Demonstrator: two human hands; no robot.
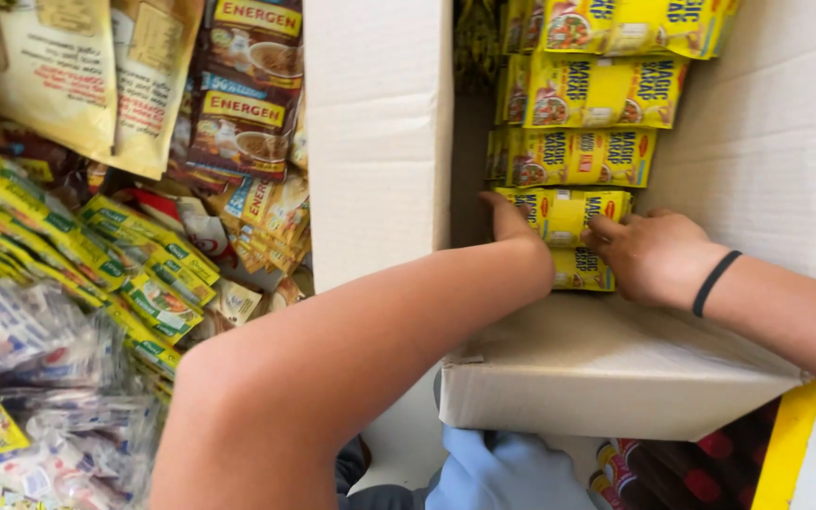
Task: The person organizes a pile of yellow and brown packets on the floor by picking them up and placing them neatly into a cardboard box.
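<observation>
Both hands are reaching into an open cardboard box (616, 368), which is the landmark here. The left hand (514, 227) is pressing against the left end of a stack of yellow sachets (569, 210) inside the box, thumb up; its fingers are hidden behind the stack, so cannot tell whether it is grasping. The right hand (649, 255), with a black wristband (713, 281), is curling its fingers onto the right end of the same stack, grasping it. More yellow sachet stacks (602, 90) are sitting in rows deeper inside the box, above the held one. Left of the box, strips of green-yellow sachets (134, 274) and brown drink sachets (247, 104) are hanging or lying in a crowded display. Clear wrapped packets (40, 378) are lying lower left of the box. Below the box, red-capped bottles (672, 477) are showing, plus a blue cloth (502, 472).
</observation>
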